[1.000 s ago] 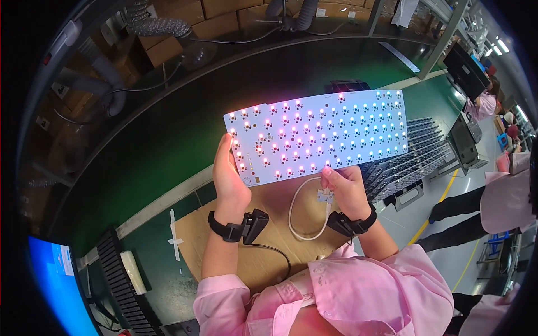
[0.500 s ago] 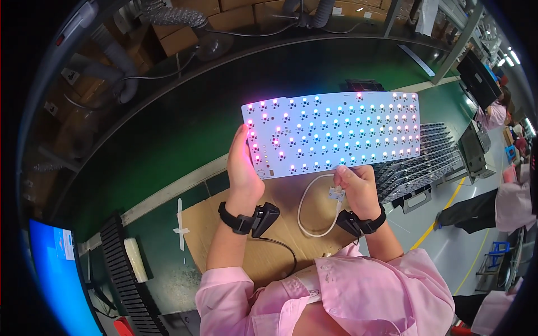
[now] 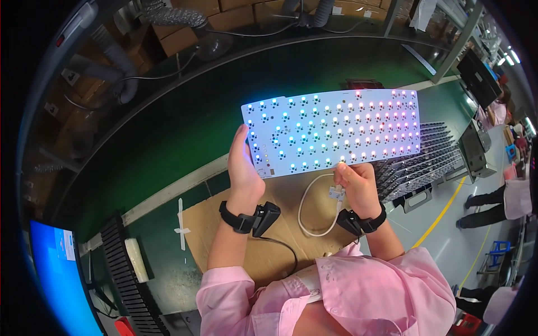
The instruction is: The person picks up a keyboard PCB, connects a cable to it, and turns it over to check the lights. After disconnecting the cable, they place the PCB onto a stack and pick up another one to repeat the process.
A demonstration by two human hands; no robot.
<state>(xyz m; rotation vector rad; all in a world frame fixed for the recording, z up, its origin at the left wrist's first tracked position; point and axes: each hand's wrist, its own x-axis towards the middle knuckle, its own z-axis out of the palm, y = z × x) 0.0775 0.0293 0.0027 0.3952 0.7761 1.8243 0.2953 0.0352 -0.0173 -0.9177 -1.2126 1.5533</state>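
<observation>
A white keyboard circuit board (image 3: 330, 131), its rows of small lights glowing blue, white and pink, is held up in front of me, tilted slightly. My left hand (image 3: 244, 168) grips its left edge, the fingers mostly hidden behind it. At the lower edge, right of the middle, my right hand (image 3: 358, 185) pinches the board with thumb on the front. A white cable (image 3: 302, 211) loops below the board, with a small pale connector piece (image 3: 336, 193) beside my right fingers. Both wrists wear black strapped devices.
Below the board lies brown cardboard (image 3: 224, 246) on the green bench. A rack of stacked boards (image 3: 420, 159) stands at right. At left are a black slotted rack (image 3: 126, 274), a pale roll (image 3: 136, 260) and a lit monitor (image 3: 53, 274). Other people stand along the aisle at far right.
The board's lights have changed colour: the left side went from pink to blue, the right side turned pinker. My hands stay nearly still. A person in the right aisle has shifted.
</observation>
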